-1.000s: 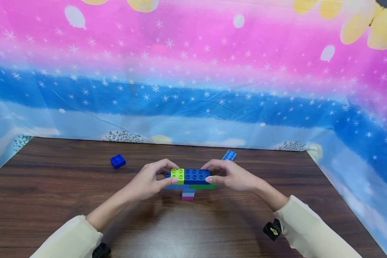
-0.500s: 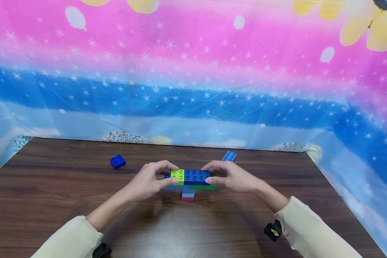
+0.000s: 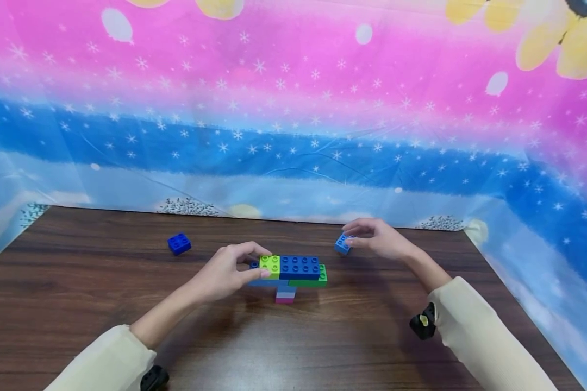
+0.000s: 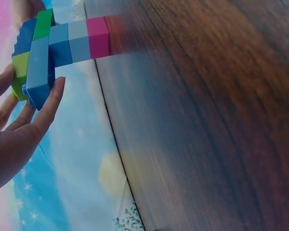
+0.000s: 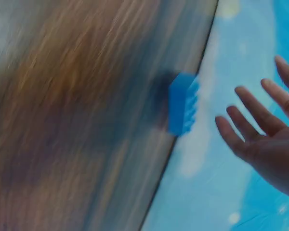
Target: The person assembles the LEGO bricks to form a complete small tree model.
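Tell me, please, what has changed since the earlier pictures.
The right hand let go of the long dark blue brick and moved right and forward, near the loose light blue brick. The left hand still holds the lime brick; the stack and small blue brick stayed put.

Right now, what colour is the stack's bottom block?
Pink; the bottom block shows best in the left wrist view.
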Motion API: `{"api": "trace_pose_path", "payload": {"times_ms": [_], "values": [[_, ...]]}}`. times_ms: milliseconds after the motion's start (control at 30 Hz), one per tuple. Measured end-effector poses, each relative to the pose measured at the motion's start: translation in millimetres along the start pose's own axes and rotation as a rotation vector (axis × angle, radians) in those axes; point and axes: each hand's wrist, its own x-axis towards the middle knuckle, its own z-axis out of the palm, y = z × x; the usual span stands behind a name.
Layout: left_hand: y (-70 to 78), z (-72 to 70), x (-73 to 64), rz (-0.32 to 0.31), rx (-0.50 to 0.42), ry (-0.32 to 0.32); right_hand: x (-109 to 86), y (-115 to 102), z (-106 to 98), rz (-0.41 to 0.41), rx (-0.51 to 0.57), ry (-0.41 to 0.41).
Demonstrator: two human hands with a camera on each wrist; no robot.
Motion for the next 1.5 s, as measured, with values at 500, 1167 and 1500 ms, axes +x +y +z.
{"api": "trace_pose_path", "payload": {"times_ms": [500,1167,1500], "values": [[-2.3,0.3,0.6,-0.002,-0.003,-0.007,15.5,52,10,0.059,-0.151,0.029],[-3.8,-2.3,0.2,-0.004,-0.011,-0.020,12.9,54,22,0.097,-0.192,0.094],[-3.6,-2.4,0.5,-0.001,-0.022,-0.025,15.2,54,29,0.085,-0.283,0.108]]}}
